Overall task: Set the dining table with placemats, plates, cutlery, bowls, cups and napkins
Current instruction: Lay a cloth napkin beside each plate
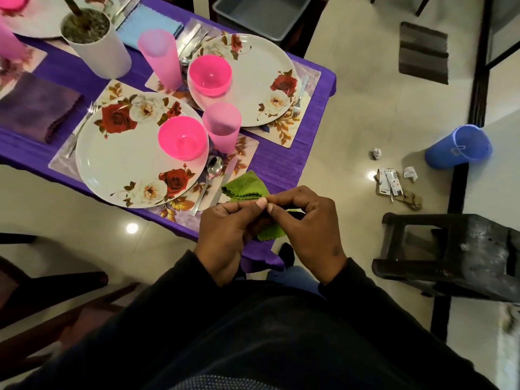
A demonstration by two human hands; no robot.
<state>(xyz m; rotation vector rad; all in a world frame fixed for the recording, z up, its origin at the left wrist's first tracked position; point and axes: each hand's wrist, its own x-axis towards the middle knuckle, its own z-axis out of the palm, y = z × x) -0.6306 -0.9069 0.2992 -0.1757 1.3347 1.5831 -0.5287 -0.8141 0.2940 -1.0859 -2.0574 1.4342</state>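
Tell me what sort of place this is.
Probably a home dining room: a table under a purple tablecloth set with round rose-patterned plates and pink plastic cups, dark wooden chairs pulled up, and a glossy cream tiled floor.

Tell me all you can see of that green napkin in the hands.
The green napkin looks like soft, fuzzy cloth with zigzag-cut edges. It is folded or bunched, not flat. The left hand and right hand pinch it between them above the near corner of the table. One end reaches towards the knife; another pokes out below the hands.
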